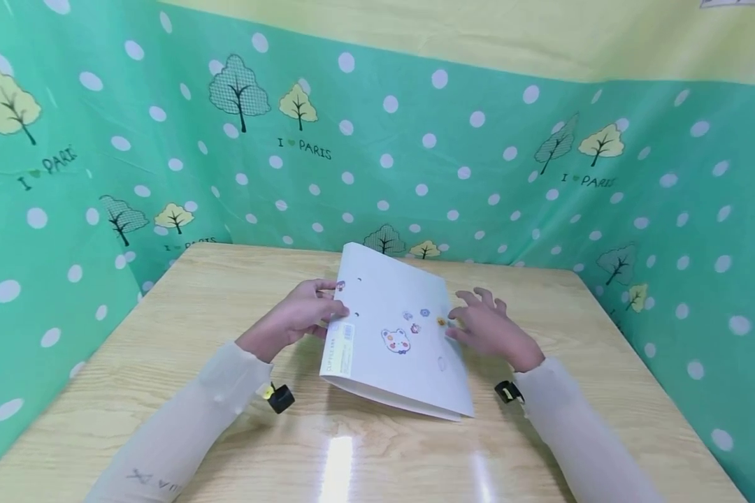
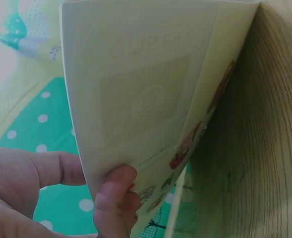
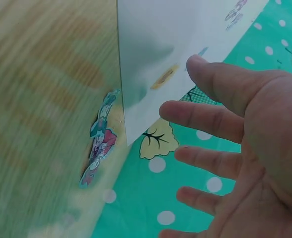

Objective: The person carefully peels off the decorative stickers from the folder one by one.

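A white clip file folder point(image 1: 384, 300) leans at a slant over the wooden table, its lower edge slightly gaping. Small stickers and a bear-face sticker point(image 1: 396, 340) decorate the cover; a label runs beside its spine. My left hand point(image 1: 298, 311) grips the spine side, thumb on the cover and fingers around behind. In the left wrist view, faint "CLIP FILE" lettering shows on the folder point(image 2: 146, 89). At the opposite edge my right hand point(image 1: 487, 327) has its fingers spread and holds nothing. The right wrist view shows its fingertips apart from the cover, close to an orange sticker point(image 3: 165, 77).
The wooden table point(image 1: 239, 272) spreads around the folder. Small colourful cutouts point(image 3: 99, 144) appear to lie on the wood beside the folder's edge. A green polka-dot cloth point(image 1: 415, 147) with tree prints hangs behind and at both sides.
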Tool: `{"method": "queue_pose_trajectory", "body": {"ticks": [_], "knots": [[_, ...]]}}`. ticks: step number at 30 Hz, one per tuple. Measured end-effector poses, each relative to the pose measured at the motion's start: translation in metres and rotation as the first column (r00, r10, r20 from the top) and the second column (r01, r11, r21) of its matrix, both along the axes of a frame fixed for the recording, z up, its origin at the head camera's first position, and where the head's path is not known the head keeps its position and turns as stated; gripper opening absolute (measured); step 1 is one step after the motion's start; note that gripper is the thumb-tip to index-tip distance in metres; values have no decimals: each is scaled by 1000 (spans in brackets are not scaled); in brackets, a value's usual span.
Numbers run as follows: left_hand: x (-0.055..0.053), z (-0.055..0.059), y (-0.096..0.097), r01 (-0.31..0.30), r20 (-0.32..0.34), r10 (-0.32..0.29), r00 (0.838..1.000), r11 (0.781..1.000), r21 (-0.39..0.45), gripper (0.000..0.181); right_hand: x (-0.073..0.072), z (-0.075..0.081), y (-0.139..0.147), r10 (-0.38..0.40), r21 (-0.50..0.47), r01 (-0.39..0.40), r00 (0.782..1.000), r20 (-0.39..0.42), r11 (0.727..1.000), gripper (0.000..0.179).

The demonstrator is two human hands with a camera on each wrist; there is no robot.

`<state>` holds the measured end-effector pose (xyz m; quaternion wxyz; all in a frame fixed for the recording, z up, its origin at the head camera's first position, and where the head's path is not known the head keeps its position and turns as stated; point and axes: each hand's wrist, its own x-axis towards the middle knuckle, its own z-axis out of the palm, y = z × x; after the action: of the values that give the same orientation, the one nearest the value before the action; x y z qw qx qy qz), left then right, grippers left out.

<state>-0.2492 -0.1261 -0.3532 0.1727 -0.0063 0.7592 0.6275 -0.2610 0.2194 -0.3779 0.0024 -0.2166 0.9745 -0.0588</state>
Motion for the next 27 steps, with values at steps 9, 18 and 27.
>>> {"method": "queue_pose_trajectory", "body": {"ticks": [9, 18, 27], "knots": [[-4, 4, 2, 18, -28, -18, 999, 1000, 8, 72, -15, -2, 5, 1, -4, -2, 1000, -26, 1000, 30], [0, 7, 1, 21, -22, -20, 1000, 1000, 13, 72, -23, 0, -11, 29, -43, -29, 1000, 4, 999, 18], [2, 5, -4, -1, -11, 1, 1000, 1000, -7, 71, -26, -5, -30, 22, 45, -22, 1000, 12, 999, 12]]}}
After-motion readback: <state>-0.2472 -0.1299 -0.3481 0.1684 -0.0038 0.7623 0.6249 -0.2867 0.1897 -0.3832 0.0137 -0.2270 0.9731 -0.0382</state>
